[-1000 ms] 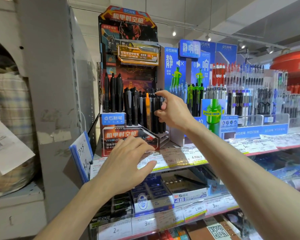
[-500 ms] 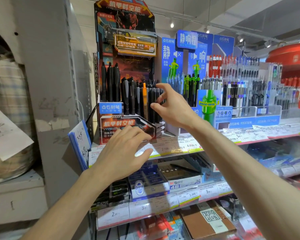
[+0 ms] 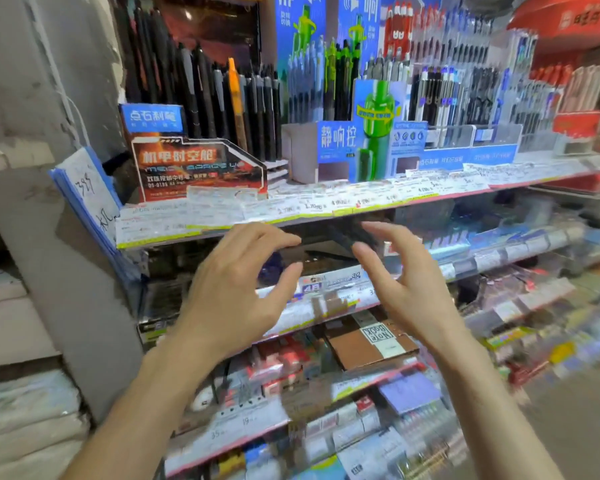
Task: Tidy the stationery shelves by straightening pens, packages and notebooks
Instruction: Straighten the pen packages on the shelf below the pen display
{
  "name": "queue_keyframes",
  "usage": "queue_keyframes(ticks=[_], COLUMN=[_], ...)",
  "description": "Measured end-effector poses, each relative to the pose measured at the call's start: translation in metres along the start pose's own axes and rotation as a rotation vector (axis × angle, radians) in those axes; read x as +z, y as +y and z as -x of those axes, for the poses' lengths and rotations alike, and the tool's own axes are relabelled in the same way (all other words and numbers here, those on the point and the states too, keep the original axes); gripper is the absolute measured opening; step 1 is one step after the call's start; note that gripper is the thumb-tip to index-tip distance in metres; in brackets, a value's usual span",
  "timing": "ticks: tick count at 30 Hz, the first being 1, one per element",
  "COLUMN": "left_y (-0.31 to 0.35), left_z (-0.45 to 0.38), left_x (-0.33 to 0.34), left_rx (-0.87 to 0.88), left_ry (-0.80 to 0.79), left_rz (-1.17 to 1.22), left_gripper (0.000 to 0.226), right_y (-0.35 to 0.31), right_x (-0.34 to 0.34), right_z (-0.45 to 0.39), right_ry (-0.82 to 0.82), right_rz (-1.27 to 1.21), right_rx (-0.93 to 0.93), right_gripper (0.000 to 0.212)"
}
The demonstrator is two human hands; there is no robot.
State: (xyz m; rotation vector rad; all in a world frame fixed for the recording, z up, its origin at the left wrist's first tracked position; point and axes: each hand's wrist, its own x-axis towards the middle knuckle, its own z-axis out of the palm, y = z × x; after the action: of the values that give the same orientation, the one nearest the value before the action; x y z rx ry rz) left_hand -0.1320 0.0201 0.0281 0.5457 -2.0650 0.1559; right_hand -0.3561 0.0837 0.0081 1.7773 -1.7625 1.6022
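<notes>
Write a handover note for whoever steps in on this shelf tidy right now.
Left hand: open, fingers loosely curved, holding nothing, in front of the second shelf.
Right hand: open, empty, beside it.
Black pens with one orange pen stand upright in the red display on the top shelf.
Brown notebook lies on a lower shelf.
Done: top-shelf pens look orderly.
Left: boxes on the second shelf (blurred), then the notebooks and packages below.

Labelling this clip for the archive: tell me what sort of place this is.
Most likely a stationery shop aisle: pens stand in branded display racks, price labels line the shelf edges, and a notebook lies on a lower shelf.
</notes>
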Motion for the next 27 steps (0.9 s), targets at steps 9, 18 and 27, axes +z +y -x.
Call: queue_keyframes(ticks=[9,18,27], left_y=[-0.016,-0.056,-0.094], left_z=[0.076,0.048,0.021], left_x=[0.069,0.068,0.067], left_rx=[-0.363,-0.247,-0.263], left_ry=[-0.192,-0.270,-0.426], left_rz=[0.077,-0.144,-0.191], left_gripper=[0.030,0.035,0.035], right_y=[0.072,0.076,0.064], right_x=[0.007,0.014,0.060], right_z=[0.079,0.043,-0.043], right_ry=[-0.103,-0.182,-0.326], right_rz=[0.098,0.312,0.598], right_rx=[0.388,0.343,-0.006], right_gripper=[0.053,0.044,0.036])
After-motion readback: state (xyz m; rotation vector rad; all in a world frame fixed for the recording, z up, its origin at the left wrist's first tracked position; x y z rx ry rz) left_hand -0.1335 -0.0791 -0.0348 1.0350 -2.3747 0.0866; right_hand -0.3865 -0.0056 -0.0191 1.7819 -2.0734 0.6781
